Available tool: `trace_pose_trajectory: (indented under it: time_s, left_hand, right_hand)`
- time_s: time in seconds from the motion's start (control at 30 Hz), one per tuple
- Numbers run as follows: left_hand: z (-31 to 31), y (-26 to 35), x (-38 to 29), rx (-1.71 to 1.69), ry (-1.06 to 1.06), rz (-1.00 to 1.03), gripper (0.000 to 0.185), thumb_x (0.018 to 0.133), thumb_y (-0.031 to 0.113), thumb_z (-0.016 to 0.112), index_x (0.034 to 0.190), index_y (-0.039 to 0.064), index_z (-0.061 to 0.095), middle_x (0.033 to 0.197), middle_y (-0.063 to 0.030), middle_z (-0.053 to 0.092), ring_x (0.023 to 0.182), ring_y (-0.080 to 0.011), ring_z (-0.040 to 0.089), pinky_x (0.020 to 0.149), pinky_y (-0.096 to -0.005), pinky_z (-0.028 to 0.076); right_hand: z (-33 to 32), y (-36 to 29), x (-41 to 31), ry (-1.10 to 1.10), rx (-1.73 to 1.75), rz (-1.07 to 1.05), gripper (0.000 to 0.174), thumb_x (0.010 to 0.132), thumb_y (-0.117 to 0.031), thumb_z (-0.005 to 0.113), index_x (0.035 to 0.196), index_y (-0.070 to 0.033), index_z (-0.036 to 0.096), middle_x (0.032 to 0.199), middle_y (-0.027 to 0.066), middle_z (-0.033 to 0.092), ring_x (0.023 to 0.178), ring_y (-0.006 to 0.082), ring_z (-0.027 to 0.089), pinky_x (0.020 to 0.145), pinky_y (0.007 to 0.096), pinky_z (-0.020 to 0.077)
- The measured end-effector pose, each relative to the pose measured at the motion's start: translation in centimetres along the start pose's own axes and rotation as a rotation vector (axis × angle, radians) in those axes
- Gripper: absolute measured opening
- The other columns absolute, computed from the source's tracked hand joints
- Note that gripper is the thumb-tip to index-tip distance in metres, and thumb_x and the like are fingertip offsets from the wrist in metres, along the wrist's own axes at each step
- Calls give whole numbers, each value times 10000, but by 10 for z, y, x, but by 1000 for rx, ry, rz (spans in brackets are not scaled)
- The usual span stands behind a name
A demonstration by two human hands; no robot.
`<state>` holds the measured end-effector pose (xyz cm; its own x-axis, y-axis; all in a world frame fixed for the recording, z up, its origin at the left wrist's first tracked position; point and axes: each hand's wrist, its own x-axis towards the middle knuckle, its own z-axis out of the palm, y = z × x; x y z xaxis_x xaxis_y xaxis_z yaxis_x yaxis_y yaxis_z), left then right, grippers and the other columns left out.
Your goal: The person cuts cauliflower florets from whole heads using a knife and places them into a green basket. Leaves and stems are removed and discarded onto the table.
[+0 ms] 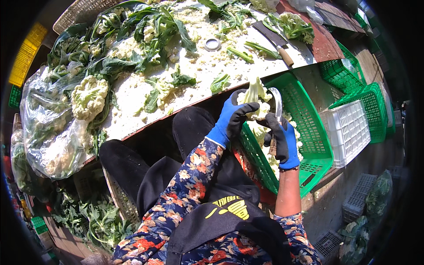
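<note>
My left hand [232,116], in a blue and black work glove, grips a piece of cauliflower [254,97] with its stalk upward. My right hand [281,139], gloved alike, is closed around the wooden handle of a curved knife [277,101], whose blade stands up just beside the cauliflower. Under both hands is a green plastic crate [313,139] holding cut cauliflower florets. A large cauliflower head [89,97] rests at the left on a clear plastic bag [49,116]. Cauliflower leaves [159,36] and crumbs cover much of the white tabletop [124,124].
A cleaver [271,38] with a wooden handle lies near the table's right edge, beside a leafy cauliflower [294,26]. A metal ring [212,44] lies mid-table. White [347,129] and green crates [367,106] stand at the right. Leaves [102,222] fill the lower left.
</note>
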<state>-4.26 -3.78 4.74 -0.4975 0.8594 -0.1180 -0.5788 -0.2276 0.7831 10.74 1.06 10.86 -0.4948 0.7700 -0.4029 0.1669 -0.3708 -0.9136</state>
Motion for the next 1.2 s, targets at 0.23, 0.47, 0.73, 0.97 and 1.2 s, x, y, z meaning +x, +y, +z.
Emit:
trace_pose_trajectory:
  time_s: [0.23, 0.47, 0.73, 0.97, 1.2]
  left_hand:
    - [-19, -8, 0, -52, -183, -53, 418, 749, 13, 563, 1163, -20, 520, 1065, -103, 605, 991, -195, 600, 905, -323, 490]
    - [-21, -19, 3, -210, -258, -180, 382, 753, 47, 612, 1124, -14, 543, 1050, -105, 614, 966, -188, 606, 893, -313, 481]
    - [-5, -30, 1, 131, -240, -200, 411, 716, 41, 711, 1069, -39, 516, 933, -105, 607, 797, -158, 620, 707, -264, 504]
    - [2, -40, 12, 274, -265, -393, 440, 687, 52, 751, 1052, -39, 524, 891, -93, 623, 713, -145, 611, 590, -242, 492]
    - [13, -29, -1, -142, -87, -392, 274, 889, 244, 566, 1071, 42, 596, 933, -69, 625, 816, -168, 624, 747, -293, 513]
  right_hand:
    - [-5, -29, -31, 72, -244, -350, 355, 971, -324, 493, 1117, -7, 557, 689, 33, 560, 458, 51, 465, 410, 204, 344]
    - [-11, -11, -32, 78, -643, -404, 323, 977, -315, 477, 1070, -22, 573, 613, 9, 523, 465, 55, 461, 431, 209, 363]
    - [-19, 31, -16, 76, -169, -79, 359, 974, -401, 451, 959, -55, 547, 619, 5, 492, 447, 85, 455, 419, 242, 371]
    - [-80, 77, -6, 275, -537, 110, 412, 957, -350, 479, 1138, 19, 515, 653, 94, 611, 464, 154, 556, 461, 298, 457]
    - [-71, 69, -16, 290, -616, -7, 439, 952, -406, 479, 1100, 2, 545, 642, 107, 632, 513, 190, 612, 498, 321, 467]
